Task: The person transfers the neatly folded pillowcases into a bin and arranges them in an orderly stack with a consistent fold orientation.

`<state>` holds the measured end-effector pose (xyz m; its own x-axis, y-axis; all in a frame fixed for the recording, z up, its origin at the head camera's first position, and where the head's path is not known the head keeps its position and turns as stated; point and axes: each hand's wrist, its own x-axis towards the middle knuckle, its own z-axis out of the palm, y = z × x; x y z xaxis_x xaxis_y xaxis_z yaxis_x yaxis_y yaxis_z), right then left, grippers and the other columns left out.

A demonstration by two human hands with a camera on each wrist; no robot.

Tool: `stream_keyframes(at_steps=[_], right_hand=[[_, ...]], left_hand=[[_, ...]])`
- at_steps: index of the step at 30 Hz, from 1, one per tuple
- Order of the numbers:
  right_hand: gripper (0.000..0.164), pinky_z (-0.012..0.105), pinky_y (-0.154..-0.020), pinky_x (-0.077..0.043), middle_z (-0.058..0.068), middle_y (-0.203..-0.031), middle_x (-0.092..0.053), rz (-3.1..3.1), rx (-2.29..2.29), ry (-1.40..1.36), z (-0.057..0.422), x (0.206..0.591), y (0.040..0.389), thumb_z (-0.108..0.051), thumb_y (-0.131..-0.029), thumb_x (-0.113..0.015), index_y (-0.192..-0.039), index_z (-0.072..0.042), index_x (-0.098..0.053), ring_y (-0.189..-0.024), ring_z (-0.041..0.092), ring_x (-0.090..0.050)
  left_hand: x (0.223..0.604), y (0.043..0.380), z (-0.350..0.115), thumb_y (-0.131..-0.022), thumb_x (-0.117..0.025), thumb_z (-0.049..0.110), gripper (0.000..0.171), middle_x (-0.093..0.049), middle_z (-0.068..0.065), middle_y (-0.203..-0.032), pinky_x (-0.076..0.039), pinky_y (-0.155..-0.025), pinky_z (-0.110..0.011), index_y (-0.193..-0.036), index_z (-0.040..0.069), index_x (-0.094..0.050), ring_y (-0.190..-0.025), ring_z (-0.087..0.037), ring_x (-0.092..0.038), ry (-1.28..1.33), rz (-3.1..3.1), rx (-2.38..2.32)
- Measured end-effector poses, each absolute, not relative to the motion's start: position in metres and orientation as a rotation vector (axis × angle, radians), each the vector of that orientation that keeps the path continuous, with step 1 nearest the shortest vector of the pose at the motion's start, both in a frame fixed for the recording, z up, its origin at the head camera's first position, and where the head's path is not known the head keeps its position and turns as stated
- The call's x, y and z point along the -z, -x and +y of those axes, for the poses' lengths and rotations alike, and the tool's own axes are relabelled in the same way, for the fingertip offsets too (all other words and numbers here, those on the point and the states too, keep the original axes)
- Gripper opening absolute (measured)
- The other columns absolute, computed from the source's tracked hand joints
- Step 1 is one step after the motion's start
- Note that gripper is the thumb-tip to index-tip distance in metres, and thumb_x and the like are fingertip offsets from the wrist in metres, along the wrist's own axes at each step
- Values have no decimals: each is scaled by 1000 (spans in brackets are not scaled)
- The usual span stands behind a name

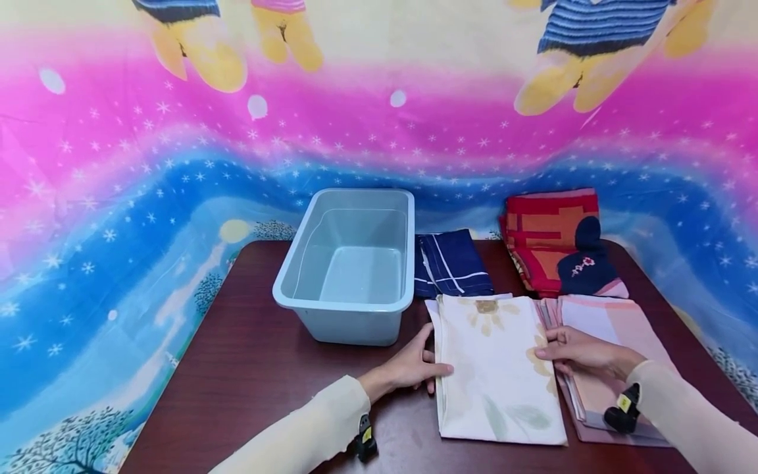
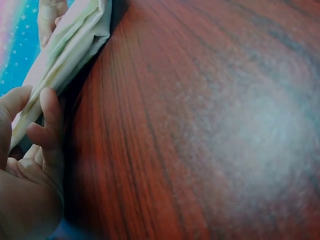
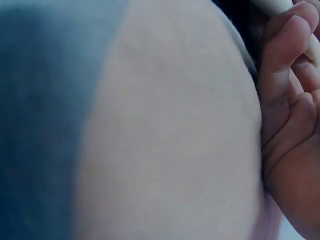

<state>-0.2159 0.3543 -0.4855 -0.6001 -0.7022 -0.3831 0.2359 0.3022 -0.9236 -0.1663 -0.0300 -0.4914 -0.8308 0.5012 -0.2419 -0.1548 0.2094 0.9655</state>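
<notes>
A folded white cloth with a pale flower print (image 1: 491,375) is between my two hands near the front of the table. My left hand (image 1: 408,365) grips its left edge, thumb on top and fingers below. In the left wrist view, the cloth (image 2: 70,45) appears edge-on as a thick stack of layers between thumb and fingers. My right hand (image 1: 583,353) pinches the cloth's right edge, over a folded pink and grey cloth (image 1: 616,322). In the right wrist view, curled fingers (image 3: 285,45) meet a pale edge at the top corner.
A light blue plastic basin (image 1: 349,326) stands left of centre on the dark wooden table (image 1: 237,375). Behind the floral cloth lies a folded navy cloth with white stripes (image 1: 456,263). A red, orange and navy folded cloth (image 1: 545,230) sits at the back right. A printed curtain (image 1: 379,145) hangs behind.
</notes>
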Motion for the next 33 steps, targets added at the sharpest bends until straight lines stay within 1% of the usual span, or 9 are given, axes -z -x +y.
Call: stream_keyframes(at_steps=[7,10,14,17,20,22,27,30,33], right_hand=[[29,29,-65,-60,-6,-63,-54,1650,1498,416,359,488,214,-7,-108,-41,-122,-10,-66,-58,4,-64],[27,26,-63,-58,8,-58,-43,1693,1482,423,360,488,213,-8,-108,-42,-121,-9,-65,-57,5,-64],[23,28,-63,-57,25,-64,-33,1759,1453,442,358,486,213,-9,-107,-44,-120,-6,-63,-55,6,-62],[20,29,-62,-58,12,-55,-41,1814,1410,431,355,484,212,-11,-106,-47,-119,-4,-60,-53,5,-59],[23,28,-61,-58,-4,-61,-59,1881,1335,410,351,482,210,-15,-105,-52,-122,0,-54,-53,4,-58],[33,29,-60,-58,-3,-69,-66,1914,1292,401,348,480,208,-17,-104,-55,-128,3,-47,-55,7,-62],[62,33,-59,-60,8,-78,-73,1918,1257,366,344,475,205,-19,-101,-60,-143,8,-24,-58,14,-68],[64,32,-59,-59,7,-79,-73,1949,1239,375,342,474,203,-19,-101,-61,-144,7,-22,-58,14,-68],[56,32,-59,-58,2,-75,-69,2001,1250,418,338,473,201,-18,-100,-62,-140,7,-29,-57,11,-64]], left_hand=[[491,167,-29,-91,-75,15,81,-69,-2,-70,-34,-36,-22,-153,33,-26,-43,-15,-58,-329,1965,-1673],[491,167,-28,-91,-74,15,82,-69,-2,-70,-35,-36,-22,-154,36,-26,-44,-15,-58,-326,1966,-1675],[492,166,-29,-92,-74,15,84,-69,-4,-69,-35,-36,-22,-155,38,-24,-44,-15,-59,-326,1976,-1682],[493,165,-29,-93,-73,14,86,-70,-5,-69,-36,-36,-23,-157,39,-22,-44,-15,-59,-335,1982,-1680],[495,165,-29,-93,-73,14,88,-70,-5,-70,-38,-36,-23,-158,40,-19,-44,-16,-59,-344,1990,-1673],[495,165,-28,-93,-73,14,90,-70,-6,-70,-39,-36,-24,-159,40,-18,-44,-16,-58,-348,1994,-1671],[496,164,-27,-92,-74,16,92,-68,-4,-66,-39,-37,-24,-160,40,-16,-44,-15,-58,-366,1993,-1663],[496,163,-28,-91,-75,15,95,-65,-3,-61,-39,-37,-24,-160,40,-14,-42,-14,-56,-381,1997,-1660],[495,162,-31,-90,-75,15,96,-63,-3,-59,-39,-37,-24,-160,41,-14,-41,-14,-55,-384,2010,-1664]])
